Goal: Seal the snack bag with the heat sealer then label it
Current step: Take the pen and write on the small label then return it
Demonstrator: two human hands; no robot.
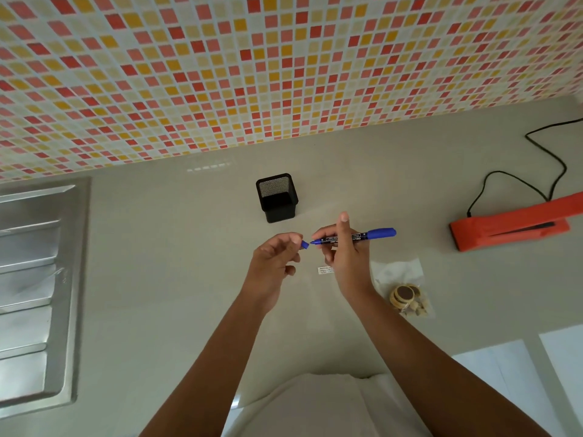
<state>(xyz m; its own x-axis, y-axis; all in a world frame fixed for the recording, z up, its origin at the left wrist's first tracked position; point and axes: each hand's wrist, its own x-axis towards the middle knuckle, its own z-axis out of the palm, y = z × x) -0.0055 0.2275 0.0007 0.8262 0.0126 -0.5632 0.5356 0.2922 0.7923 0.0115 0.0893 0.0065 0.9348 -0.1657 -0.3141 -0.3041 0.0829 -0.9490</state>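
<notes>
My right hand [344, 247] holds a blue marker [375, 234] level above the counter, its tip pointing left. My left hand [277, 257] pinches the small blue marker cap [304, 245] just off that tip. Under my right hand lies a small white label [325, 270] with writing on it, partly hidden. A clear snack bag [402, 287] with round biscuits inside lies flat to the right of my right wrist. The orange heat sealer [511, 230] sits at the far right with its black cord [549, 171] trailing back to the wall.
A black mesh pen holder [277, 197] stands behind my hands. A steel sink drainboard [34, 279] fills the left side. The tiled wall [284, 64] rises at the back of the grey counter [176, 279]. White cabinet fronts [504, 373] show at the lower right.
</notes>
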